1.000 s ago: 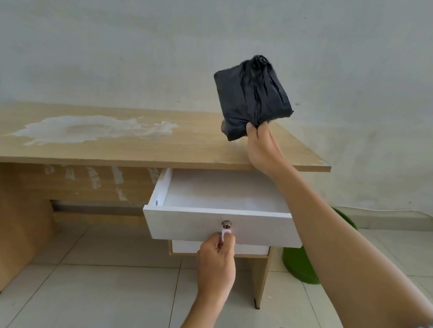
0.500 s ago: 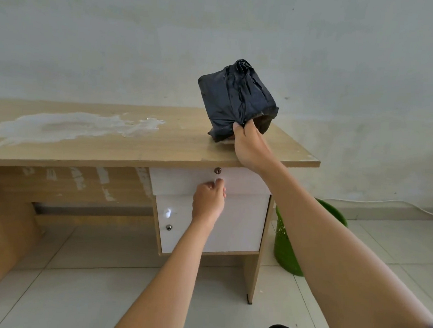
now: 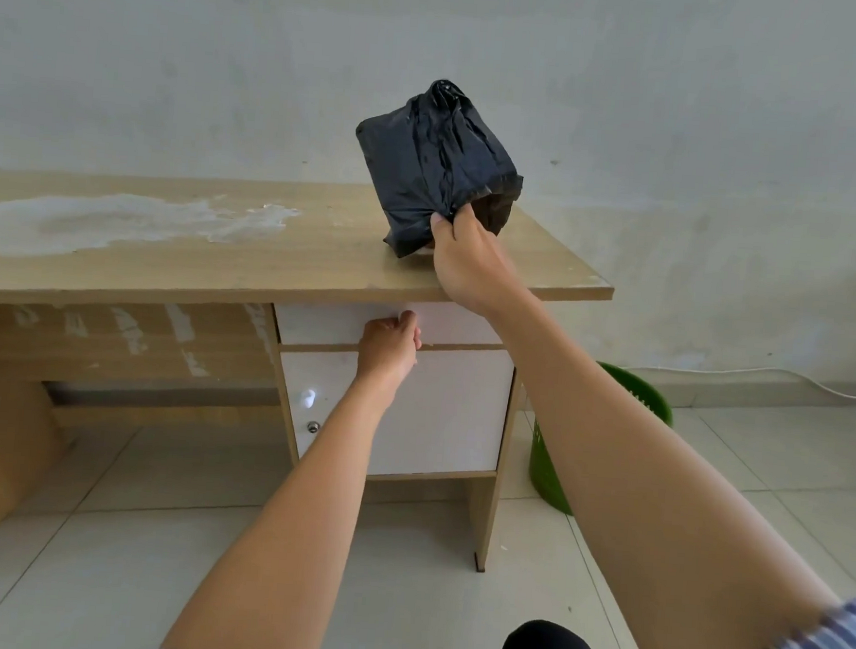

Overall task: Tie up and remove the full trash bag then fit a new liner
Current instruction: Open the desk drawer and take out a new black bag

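Note:
A bundle of black trash bag plastic [image 3: 437, 168] hangs just above the right end of the wooden desk [image 3: 217, 264]. My right hand [image 3: 466, 261] grips the bundle at its lower edge. My left hand [image 3: 389, 347] is curled against the front of the white drawer [image 3: 466, 327], which is pushed in flush; its knob is hidden behind the hand. A green trash bin [image 3: 634, 389] stands on the floor to the right of the desk, partly hidden by my right arm, and no liner shows on its rim.
A white cabinet door [image 3: 450, 417] with a small knob sits under the drawer. White residue [image 3: 119, 216] stains the desktop. A white cable [image 3: 767, 371] runs along the wall base. The floor is pale tile.
The drawer went from pulled out to fully pushed in under my left hand. My right hand kept the black bundle raised over the desk's right end.

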